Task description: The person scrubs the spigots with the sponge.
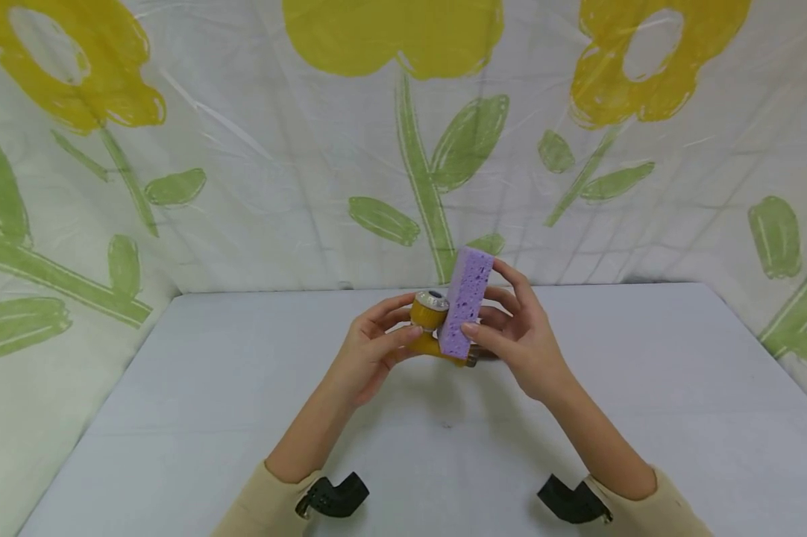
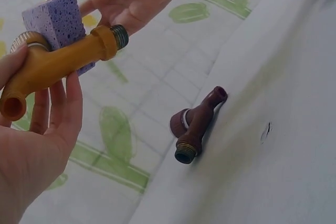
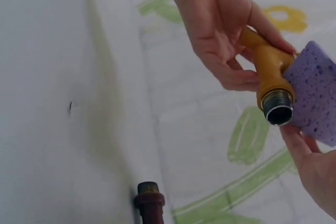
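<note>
My left hand (image 1: 368,348) grips a yellow faucet (image 2: 58,66) with a ribbed round knob (image 1: 429,309) and a dark threaded end. A purple sponge (image 1: 467,302) is pinched between the thumb and fingers of my right hand (image 1: 526,335). The sponge lies against the faucet beside its knob. Both things are held up above the table, between the two hands. In the left wrist view, the faucet's open spout (image 2: 13,107) faces the camera, and the sponge stands behind the faucet body.
A dark red faucet (image 2: 197,124) lies on the white table (image 1: 209,395), mostly hidden behind the hands in the head view. Behind the table hangs a pale sheet (image 1: 276,186) with painted flowers. Black camera mounts (image 1: 339,496) sit at both sleeves.
</note>
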{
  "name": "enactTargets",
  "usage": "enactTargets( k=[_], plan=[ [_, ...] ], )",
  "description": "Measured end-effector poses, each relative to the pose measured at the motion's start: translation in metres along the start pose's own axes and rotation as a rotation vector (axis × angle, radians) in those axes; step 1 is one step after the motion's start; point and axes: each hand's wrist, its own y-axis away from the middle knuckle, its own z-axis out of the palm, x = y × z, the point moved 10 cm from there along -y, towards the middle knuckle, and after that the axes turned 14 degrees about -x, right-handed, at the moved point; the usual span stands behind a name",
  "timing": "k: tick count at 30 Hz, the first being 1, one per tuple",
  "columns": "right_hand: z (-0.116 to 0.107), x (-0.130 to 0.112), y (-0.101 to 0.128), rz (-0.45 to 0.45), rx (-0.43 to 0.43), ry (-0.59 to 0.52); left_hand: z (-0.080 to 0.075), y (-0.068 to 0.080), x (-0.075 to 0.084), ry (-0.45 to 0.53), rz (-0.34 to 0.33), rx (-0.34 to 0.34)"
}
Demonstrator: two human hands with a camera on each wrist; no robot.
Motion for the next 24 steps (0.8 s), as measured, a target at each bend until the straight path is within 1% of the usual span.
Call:
enactTargets(
  k=[7, 9, 11, 15, 24],
  plan=[
    [0.0, 0.0, -0.001, -0.031, -0.014, -0.006, 0.003, 0.0, 0.002, 0.037, 0.029, -0.041],
    [0.0, 0.0, 0.0, -0.032, -0.014, -0.014, 0.004, -0.001, 0.002, 0.052, 0.032, -0.04],
    [0.001, 0.0, 0.0, -0.036, -0.02, -0.029, 0.004, 0.0, 0.002, 0.08, 0.035, -0.02],
    [0.005, -0.001, 0.0, -0.048, -0.045, -0.058, 0.0, 0.001, 0.002, 0.149, 0.041, 0.054],
    [0.012, -0.004, 0.0, -0.083, -0.077, -0.129, -0.007, 0.004, -0.001, 0.248, 0.073, 0.168]
  ],
)
